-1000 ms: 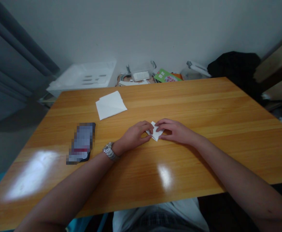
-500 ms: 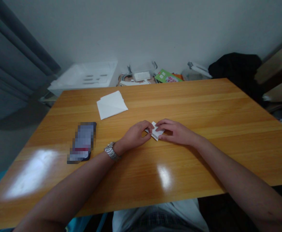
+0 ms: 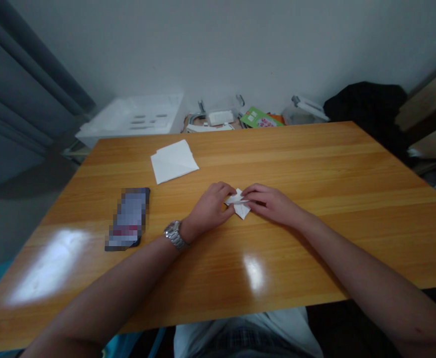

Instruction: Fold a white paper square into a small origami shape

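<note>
A small folded piece of white paper (image 3: 242,210) lies on the wooden table between both hands, its creases and points showing. My left hand (image 3: 213,203), with a metal watch (image 3: 175,233) on the wrist, pinches the paper's left side between thumb and fingers. From the other side, my right hand (image 3: 268,201) grips the right edge, thumb below and fingers above. The fingertips partly cover the paper on both sides.
A white sheet (image 3: 173,162) lies toward the back left of the wooden table (image 3: 315,164). A phone (image 3: 130,216) rests near my left forearm. Behind the table's far edge are a white plastic tray (image 3: 132,117), a green booklet (image 3: 257,118) and a black cloth-like item (image 3: 363,107).
The folded paper has changed shape: a ridge now runs across its middle, with a point toward me. Both hands have shifted their fingers slightly around it.
</note>
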Demonstrator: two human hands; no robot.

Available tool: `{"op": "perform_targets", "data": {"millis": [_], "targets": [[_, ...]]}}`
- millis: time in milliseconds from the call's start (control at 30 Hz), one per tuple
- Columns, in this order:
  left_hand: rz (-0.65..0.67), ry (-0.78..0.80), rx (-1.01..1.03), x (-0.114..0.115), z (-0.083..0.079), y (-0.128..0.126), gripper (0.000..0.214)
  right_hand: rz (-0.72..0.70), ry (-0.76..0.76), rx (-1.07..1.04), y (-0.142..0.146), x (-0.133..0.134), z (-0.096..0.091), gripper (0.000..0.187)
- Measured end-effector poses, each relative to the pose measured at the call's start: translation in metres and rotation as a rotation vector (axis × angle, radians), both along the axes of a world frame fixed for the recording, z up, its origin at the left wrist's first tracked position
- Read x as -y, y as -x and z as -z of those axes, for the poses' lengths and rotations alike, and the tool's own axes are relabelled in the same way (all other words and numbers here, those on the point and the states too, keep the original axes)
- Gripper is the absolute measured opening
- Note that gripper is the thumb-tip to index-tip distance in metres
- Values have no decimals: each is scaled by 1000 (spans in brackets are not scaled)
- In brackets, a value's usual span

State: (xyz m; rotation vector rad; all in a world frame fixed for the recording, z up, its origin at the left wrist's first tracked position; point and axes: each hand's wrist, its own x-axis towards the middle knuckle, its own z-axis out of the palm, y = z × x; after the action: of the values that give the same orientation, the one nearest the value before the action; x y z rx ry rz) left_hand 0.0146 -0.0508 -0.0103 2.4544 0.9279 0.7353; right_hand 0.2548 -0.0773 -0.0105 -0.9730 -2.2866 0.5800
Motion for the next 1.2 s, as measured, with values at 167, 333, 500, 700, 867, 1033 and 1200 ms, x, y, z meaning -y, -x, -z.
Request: {"op": "perform_targets", "data": {"millis": [167,333,500,700,867,1033,1200], "targets": [[-32,-63,-72,1,0,1,19,-6,4,-21,2,1,0,18],[-24,-80,-89,1,-1,0,15,76,-25,25,4,1,1,18],[-71,-70,-80,0,-1,-2,14,154,-17,52,4,1,2,12],[-94,-50,-104,1,-1,-3,14,227,51,24,7,-2,-2,9],[-136,-3,-223,1,-14,-4,22,262,102,80,9,-4,-4,17],[-178,119,-293,1,-30,-4,25,269,157,113,9,-7,-6,20],[-177,172,-300,1,-33,-4,22,291,227,239,11,-11,-14,17]]}}
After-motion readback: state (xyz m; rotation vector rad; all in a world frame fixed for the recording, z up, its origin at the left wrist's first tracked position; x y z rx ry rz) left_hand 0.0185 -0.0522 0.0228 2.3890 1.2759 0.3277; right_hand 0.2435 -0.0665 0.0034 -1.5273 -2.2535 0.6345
